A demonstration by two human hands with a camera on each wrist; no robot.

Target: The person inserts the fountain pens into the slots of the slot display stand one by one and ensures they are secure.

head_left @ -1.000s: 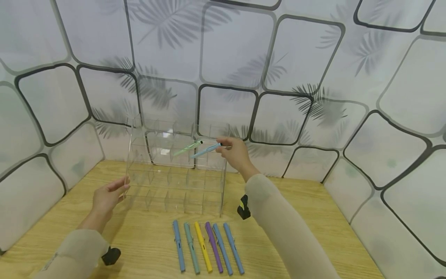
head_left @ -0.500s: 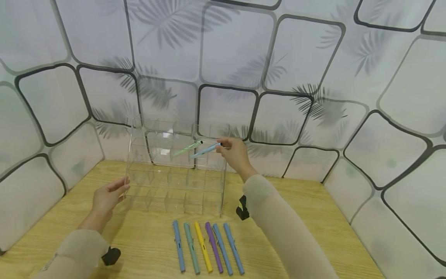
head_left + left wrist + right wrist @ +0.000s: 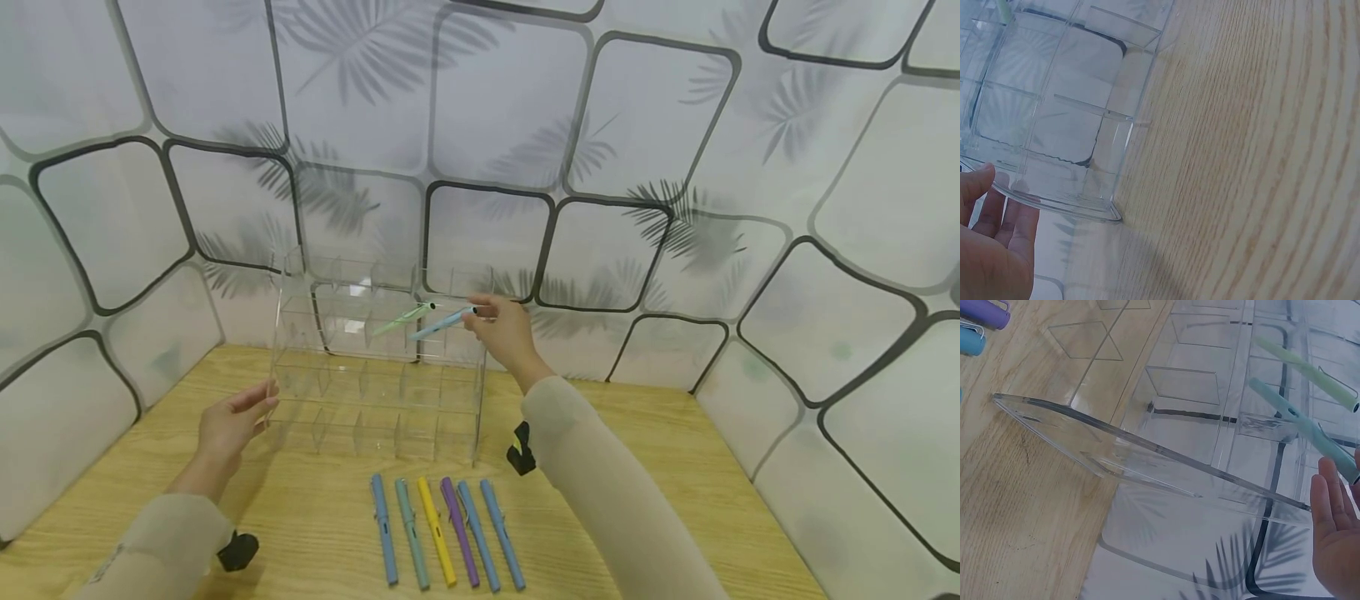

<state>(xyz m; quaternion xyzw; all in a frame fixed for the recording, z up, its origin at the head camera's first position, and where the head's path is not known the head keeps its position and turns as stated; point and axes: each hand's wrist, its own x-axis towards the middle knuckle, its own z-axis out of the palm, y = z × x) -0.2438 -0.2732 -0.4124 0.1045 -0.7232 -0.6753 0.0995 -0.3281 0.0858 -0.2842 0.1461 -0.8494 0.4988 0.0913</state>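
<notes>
A clear acrylic rack (image 3: 384, 396) with tiers of small compartments stands upright on the table. My left hand (image 3: 231, 427) grips the rack's left side panel, with the thumb on one face and fingers on the other in the left wrist view. At the upper right of the rack, my right hand (image 3: 508, 333) pinches a light blue pen (image 3: 441, 323) near its dark-tipped cap end. That pen slants down to the left into an upper tier. Beside it, a light green pen (image 3: 401, 321) lies at a similar slant in the rack, untouched.
In front of the rack, several pens lie roughly side by side: blue ones, a green pen (image 3: 412, 533), a yellow pen (image 3: 437, 531) and a purple pen (image 3: 460, 531). A patterned curtain (image 3: 495, 125) rises behind the table (image 3: 637, 500). Black devices (image 3: 522, 450) sit by both wrists.
My right forearm has shifted very slightly left. Both hands, the rack and the pens otherwise look the same.
</notes>
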